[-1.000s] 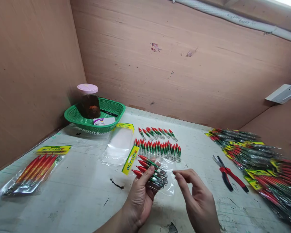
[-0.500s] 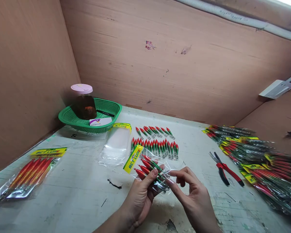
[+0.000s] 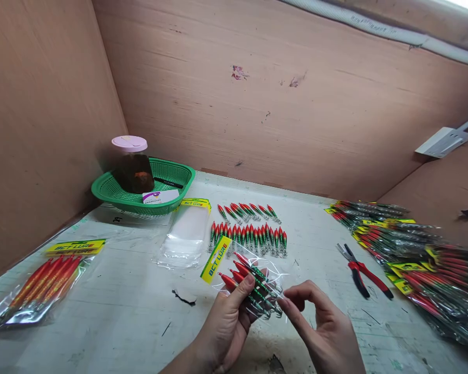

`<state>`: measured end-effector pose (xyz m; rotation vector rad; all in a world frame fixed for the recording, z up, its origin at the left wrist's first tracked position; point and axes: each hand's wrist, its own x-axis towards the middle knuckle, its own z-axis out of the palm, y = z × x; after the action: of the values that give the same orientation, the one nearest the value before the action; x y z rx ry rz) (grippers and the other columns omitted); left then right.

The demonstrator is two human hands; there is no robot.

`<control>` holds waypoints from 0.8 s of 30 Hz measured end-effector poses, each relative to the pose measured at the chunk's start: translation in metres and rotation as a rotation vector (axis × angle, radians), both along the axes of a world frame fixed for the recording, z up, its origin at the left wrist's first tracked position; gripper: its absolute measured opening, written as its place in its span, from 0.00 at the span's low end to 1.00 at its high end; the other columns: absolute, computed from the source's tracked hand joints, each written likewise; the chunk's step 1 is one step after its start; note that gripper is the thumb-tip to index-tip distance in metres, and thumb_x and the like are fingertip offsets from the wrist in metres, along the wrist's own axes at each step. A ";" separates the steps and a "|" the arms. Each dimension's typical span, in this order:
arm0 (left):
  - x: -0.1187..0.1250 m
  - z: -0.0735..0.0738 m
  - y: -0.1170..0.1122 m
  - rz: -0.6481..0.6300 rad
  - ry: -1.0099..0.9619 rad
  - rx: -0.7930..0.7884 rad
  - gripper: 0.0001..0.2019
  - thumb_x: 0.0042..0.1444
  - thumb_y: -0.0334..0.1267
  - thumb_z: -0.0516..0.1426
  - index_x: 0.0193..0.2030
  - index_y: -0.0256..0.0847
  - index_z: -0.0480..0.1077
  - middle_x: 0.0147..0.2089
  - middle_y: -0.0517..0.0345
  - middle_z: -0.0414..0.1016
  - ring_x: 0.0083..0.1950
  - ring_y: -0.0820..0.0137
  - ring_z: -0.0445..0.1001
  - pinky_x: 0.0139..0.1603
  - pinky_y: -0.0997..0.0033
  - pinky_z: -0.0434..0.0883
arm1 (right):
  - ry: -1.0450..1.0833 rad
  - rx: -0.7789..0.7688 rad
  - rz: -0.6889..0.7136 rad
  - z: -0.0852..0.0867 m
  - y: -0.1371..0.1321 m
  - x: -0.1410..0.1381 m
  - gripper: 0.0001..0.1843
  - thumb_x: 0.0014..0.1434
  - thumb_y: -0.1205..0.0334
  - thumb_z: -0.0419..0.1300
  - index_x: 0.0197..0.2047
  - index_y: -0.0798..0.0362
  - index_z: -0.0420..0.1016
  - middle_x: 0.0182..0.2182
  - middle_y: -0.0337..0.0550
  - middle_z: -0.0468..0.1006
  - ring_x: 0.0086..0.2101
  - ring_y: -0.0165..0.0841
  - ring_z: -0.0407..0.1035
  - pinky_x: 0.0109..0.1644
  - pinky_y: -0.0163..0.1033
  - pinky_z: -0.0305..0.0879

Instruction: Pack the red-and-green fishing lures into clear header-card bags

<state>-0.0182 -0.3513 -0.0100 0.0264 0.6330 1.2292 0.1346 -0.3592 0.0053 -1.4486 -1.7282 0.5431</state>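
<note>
Squid jigs (image 3: pixel 243 259) in red and green sit inside a clear bag (image 3: pixel 277 271) at the lower centre of the frame, tilted so that its yellow "BCT LURE" header card (image 3: pixel 217 258) points to the upper left. The left hand (image 3: pixel 228 324) grips the bag from below, thumb pressed across the jigs, fingers behind. The right hand (image 3: pixel 327 324) has thumb and forefinger pinched together on the bag's far end, beside the wire hooks. Just above, two rows of loose squid jigs (image 3: pixel 256 236) lie on the white tabletop (image 3: pixel 132 317), and a stack of flat clear bags (image 3: pixel 185 234) is near them on the left. Red-handled pliers (image 3: pixel 355 266) rest right of centre with jaws parted, near a heap of filled packets (image 3: pixel 437 293) at the right edge. A packet of red and orange lures (image 3: pixel 49 280) occupies the lower left; beyond it, a green basket (image 3: pixel 144 210) holds a pink-lidded container (image 3: pixel 134 171), a printed card (image 3: pixel 159 197) and a black pen (image 3: pixel 167 183).
</note>
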 end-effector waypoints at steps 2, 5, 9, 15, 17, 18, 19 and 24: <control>0.001 0.000 -0.001 -0.010 0.005 0.009 0.16 0.50 0.30 0.63 0.47 0.32 0.71 0.43 0.44 0.79 0.45 0.60 0.77 0.47 0.63 0.75 | 0.020 -0.009 -0.040 -0.004 -0.002 -0.006 0.17 0.55 0.49 0.60 0.23 0.51 0.68 0.21 0.36 0.66 0.25 0.30 0.64 0.31 0.35 0.61; 0.003 0.000 -0.003 -0.010 0.015 0.007 0.19 0.49 0.30 0.64 0.49 0.32 0.70 0.43 0.44 0.79 0.46 0.60 0.77 0.46 0.63 0.75 | 0.052 -0.014 -0.083 -0.008 -0.004 -0.015 0.19 0.55 0.47 0.59 0.22 0.51 0.65 0.20 0.35 0.64 0.24 0.29 0.62 0.31 0.35 0.59; 0.001 0.000 -0.001 0.005 0.030 0.003 0.17 0.49 0.31 0.64 0.47 0.32 0.71 0.42 0.45 0.79 0.45 0.61 0.77 0.46 0.65 0.75 | 0.079 -0.038 -0.037 -0.006 -0.005 -0.017 0.17 0.55 0.48 0.59 0.24 0.51 0.68 0.21 0.35 0.65 0.25 0.29 0.62 0.32 0.35 0.58; -0.001 -0.001 0.001 -0.018 0.016 -0.013 0.15 0.51 0.31 0.63 0.46 0.31 0.71 0.42 0.44 0.79 0.44 0.61 0.78 0.47 0.63 0.75 | 0.142 -0.080 0.159 -0.007 -0.003 0.001 0.11 0.57 0.52 0.59 0.30 0.50 0.71 0.26 0.38 0.68 0.30 0.32 0.64 0.36 0.36 0.61; 0.000 -0.002 0.000 -0.059 -0.012 0.013 0.15 0.52 0.32 0.63 0.46 0.30 0.70 0.43 0.43 0.79 0.44 0.60 0.78 0.47 0.63 0.75 | 0.144 -0.073 0.124 -0.010 -0.004 0.003 0.11 0.57 0.52 0.59 0.30 0.50 0.71 0.26 0.39 0.68 0.31 0.32 0.64 0.37 0.36 0.60; 0.000 -0.003 0.000 -0.076 -0.023 0.028 0.14 0.52 0.32 0.63 0.45 0.30 0.70 0.43 0.42 0.78 0.45 0.60 0.78 0.47 0.63 0.75 | 0.152 -0.062 0.092 -0.012 -0.004 0.002 0.11 0.57 0.52 0.59 0.29 0.50 0.71 0.26 0.39 0.69 0.31 0.32 0.64 0.38 0.37 0.60; 0.001 -0.004 0.000 -0.087 -0.028 0.042 0.14 0.52 0.33 0.62 0.45 0.30 0.70 0.44 0.42 0.78 0.45 0.60 0.78 0.47 0.63 0.75 | 0.161 -0.047 0.062 -0.014 -0.004 0.001 0.11 0.57 0.52 0.59 0.29 0.50 0.72 0.26 0.39 0.69 0.31 0.33 0.64 0.38 0.37 0.59; 0.001 -0.006 0.000 -0.093 0.000 0.034 0.12 0.54 0.32 0.61 0.44 0.30 0.71 0.43 0.42 0.78 0.45 0.61 0.78 0.44 0.66 0.76 | 0.165 0.047 0.044 -0.022 -0.004 -0.004 0.10 0.57 0.53 0.60 0.29 0.50 0.74 0.25 0.40 0.71 0.30 0.33 0.64 0.36 0.38 0.60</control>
<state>-0.0172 -0.3511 -0.0160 0.0829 0.6042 1.1497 0.1307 -0.3631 -0.0166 -1.2988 -1.6350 0.6236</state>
